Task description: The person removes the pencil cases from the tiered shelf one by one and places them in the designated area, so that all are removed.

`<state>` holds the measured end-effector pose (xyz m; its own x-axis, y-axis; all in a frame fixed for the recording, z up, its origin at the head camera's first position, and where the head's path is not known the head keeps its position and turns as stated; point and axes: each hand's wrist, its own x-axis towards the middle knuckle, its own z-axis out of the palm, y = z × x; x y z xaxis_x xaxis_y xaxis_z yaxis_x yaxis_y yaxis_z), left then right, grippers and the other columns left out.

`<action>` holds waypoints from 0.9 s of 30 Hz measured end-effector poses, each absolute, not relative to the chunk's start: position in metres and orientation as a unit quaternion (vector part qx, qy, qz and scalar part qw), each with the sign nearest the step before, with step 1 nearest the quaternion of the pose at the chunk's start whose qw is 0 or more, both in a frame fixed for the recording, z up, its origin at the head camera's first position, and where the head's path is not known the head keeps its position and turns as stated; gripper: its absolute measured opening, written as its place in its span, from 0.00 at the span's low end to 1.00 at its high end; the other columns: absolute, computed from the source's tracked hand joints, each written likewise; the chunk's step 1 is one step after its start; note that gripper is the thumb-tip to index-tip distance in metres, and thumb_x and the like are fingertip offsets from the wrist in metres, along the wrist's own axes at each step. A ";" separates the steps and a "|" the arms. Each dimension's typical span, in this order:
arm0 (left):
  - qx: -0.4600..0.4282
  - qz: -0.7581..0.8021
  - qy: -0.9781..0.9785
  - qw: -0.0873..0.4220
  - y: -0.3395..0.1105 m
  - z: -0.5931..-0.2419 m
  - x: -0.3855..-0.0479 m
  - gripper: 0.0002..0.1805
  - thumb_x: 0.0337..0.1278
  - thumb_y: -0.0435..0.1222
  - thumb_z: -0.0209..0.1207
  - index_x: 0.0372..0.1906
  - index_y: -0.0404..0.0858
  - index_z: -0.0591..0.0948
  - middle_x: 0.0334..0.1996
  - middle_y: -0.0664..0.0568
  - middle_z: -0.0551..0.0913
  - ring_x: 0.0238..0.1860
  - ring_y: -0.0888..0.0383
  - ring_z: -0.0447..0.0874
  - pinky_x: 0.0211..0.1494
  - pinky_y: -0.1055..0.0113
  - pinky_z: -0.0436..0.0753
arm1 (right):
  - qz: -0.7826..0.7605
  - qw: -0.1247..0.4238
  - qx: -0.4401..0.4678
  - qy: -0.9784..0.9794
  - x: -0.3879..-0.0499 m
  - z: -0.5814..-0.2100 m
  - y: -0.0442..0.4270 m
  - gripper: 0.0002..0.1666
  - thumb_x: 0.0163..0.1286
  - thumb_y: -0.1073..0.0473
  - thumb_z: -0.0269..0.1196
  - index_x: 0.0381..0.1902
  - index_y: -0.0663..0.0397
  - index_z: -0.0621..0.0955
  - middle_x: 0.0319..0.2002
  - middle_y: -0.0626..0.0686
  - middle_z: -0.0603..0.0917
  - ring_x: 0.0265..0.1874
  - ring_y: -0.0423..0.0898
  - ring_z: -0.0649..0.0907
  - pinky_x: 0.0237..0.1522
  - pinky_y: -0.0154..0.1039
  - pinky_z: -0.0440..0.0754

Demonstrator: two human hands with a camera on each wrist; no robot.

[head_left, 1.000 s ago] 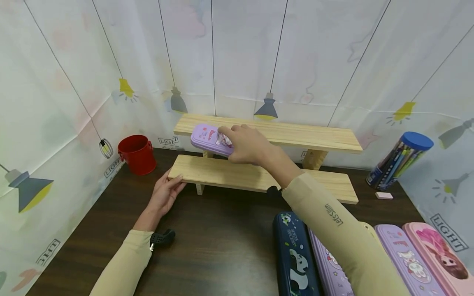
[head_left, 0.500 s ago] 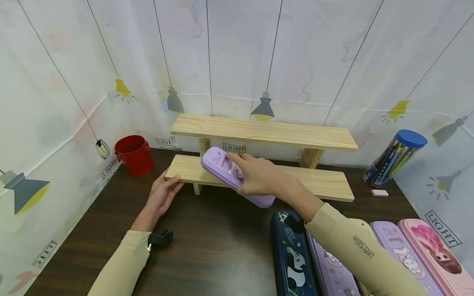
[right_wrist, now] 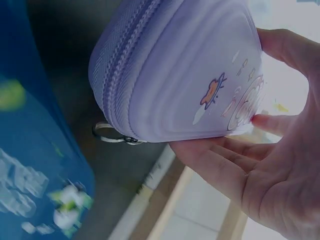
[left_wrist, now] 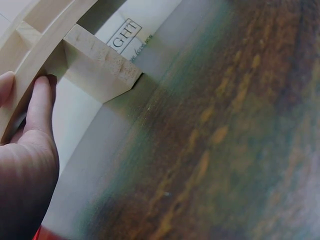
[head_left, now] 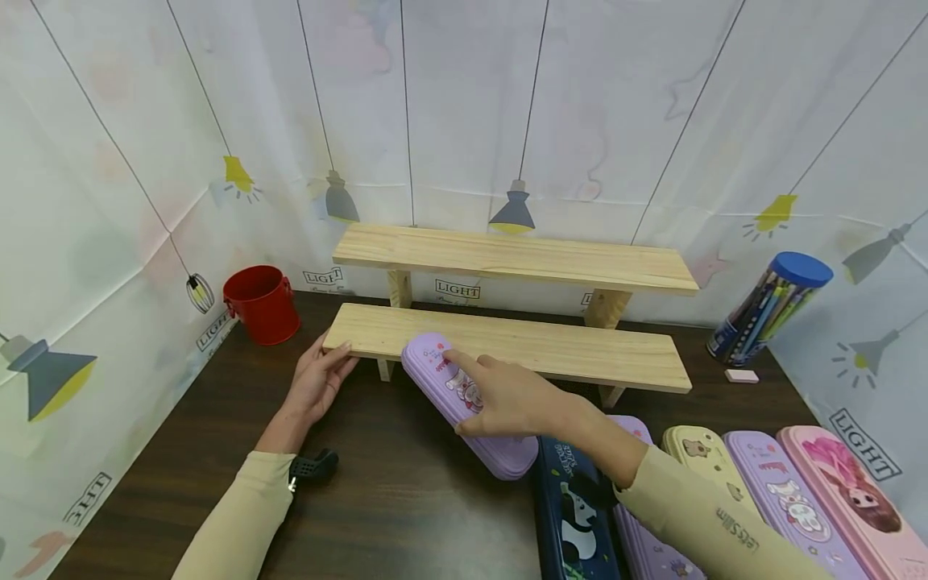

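My right hand (head_left: pixel 513 399) grips a purple zippered pencil case (head_left: pixel 442 377) by its sides, in front of the lower board. The right wrist view shows the zip and metal pull of the pencil case (right_wrist: pixel 195 75), with the thumb and fingers of the hand (right_wrist: pixel 280 165) on opposite sides. A two-tier wooden shelf (head_left: pixel 580 342) stands at the back of the table. At its lower left end my left hand (head_left: pixel 316 385) pinches the board. In the left wrist view, the hand (left_wrist: pixel 30 155) has fingers under the board's edge, near a support.
Several pencil cases lie in a row at the front right, including a dark blue panda case (head_left: pixel 576 515), a yellow one (head_left: pixel 706 455) and a pink one (head_left: pixel 851 491). A red bucket (head_left: pixel 264 306) stands left; a pen jar (head_left: pixel 768 306) and an eraser (head_left: pixel 742 376) sit right.
My right hand has brought the purple pencil case down from the upper board, toward me and slightly right, and tilted it. My left hand stays on the shelf end.
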<state>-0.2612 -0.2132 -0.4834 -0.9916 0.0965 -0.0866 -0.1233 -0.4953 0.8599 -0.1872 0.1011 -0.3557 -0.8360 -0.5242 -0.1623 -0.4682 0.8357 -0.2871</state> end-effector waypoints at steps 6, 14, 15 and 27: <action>-0.009 0.866 0.497 0.058 -0.213 -0.485 -0.261 0.41 0.72 0.31 0.54 0.81 0.47 0.47 0.79 0.44 0.51 0.76 0.49 0.60 0.66 0.70 0.77 | -0.131 0.142 -0.260 0.946 -0.173 -0.369 0.102 0.62 0.52 0.34 0.72 0.79 0.31 0.53 0.60 0.56 0.77 0.34 0.44 0.80 0.34 0.39 0.81; -0.006 0.865 0.498 0.060 -0.212 -0.485 -0.261 0.41 0.72 0.31 0.54 0.81 0.46 0.47 0.79 0.44 0.52 0.75 0.49 0.61 0.66 0.70 0.77 | -0.171 0.159 -0.241 0.942 -0.160 -0.386 0.105 0.58 0.53 0.36 0.73 0.77 0.33 0.57 0.52 0.59 0.79 0.30 0.46 0.79 0.25 0.36 0.78; -0.006 0.866 0.497 0.060 -0.212 -0.485 -0.260 0.41 0.72 0.31 0.54 0.80 0.46 0.47 0.79 0.44 0.52 0.75 0.50 0.61 0.66 0.70 0.78 | -0.169 0.158 -0.238 0.943 -0.160 -0.388 0.105 0.58 0.52 0.36 0.73 0.77 0.32 0.58 0.51 0.59 0.79 0.30 0.46 0.79 0.24 0.36 0.78; -0.007 0.862 0.504 0.061 -0.214 -0.483 -0.260 0.41 0.72 0.31 0.54 0.81 0.47 0.47 0.79 0.44 0.51 0.75 0.49 0.62 0.66 0.70 0.77 | -0.154 0.185 -0.196 0.951 -0.148 -0.400 0.107 0.54 0.55 0.36 0.71 0.75 0.42 0.62 0.55 0.66 0.78 0.35 0.51 0.82 0.28 0.42 0.83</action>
